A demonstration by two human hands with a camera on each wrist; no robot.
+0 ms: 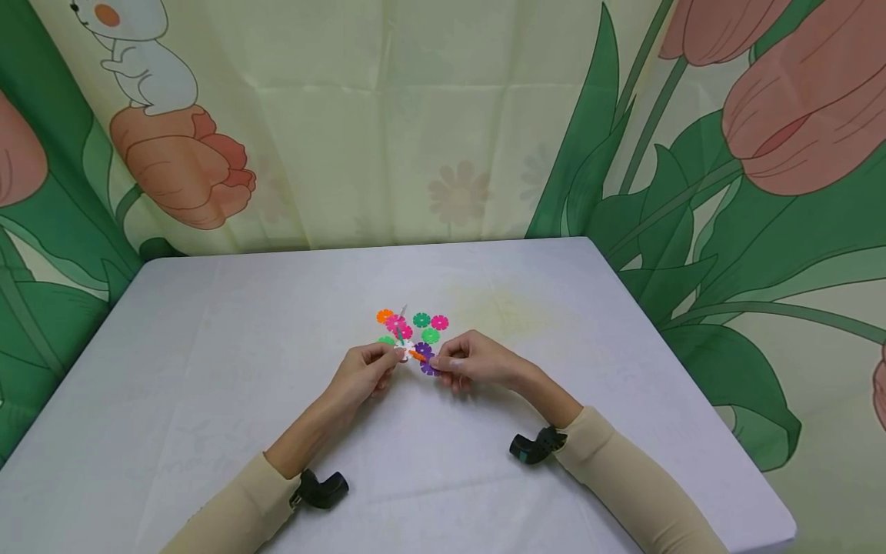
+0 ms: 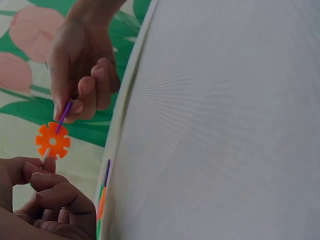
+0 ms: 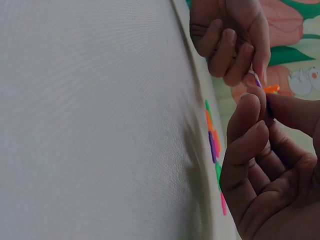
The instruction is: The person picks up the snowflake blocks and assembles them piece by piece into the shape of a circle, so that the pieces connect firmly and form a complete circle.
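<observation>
Above the table, an orange notched plastic disc (image 2: 52, 141) sits between my two hands. My left hand (image 1: 367, 368) pinches a white disc (image 1: 404, 350) between thumb and forefinger; in the left wrist view its edge meets the orange disc's lower side. A purple disc (image 2: 64, 117) is pinched by my right hand (image 1: 477, 360), seen edge-on against the orange disc's opposite side. How deeply the slots are joined is hard to tell. The right wrist view shows the orange disc (image 3: 271, 89) nearly edge-on, with my fingers hiding most of the purple one.
Several loose discs lie just beyond my hands, among them an orange disc (image 1: 384, 315), a dark green disc (image 1: 421, 319), a pink disc (image 1: 439, 322) and a light green disc (image 1: 431, 335). A white cloth (image 1: 228, 385) covers the table; a printed curtain (image 1: 415, 123) hangs behind.
</observation>
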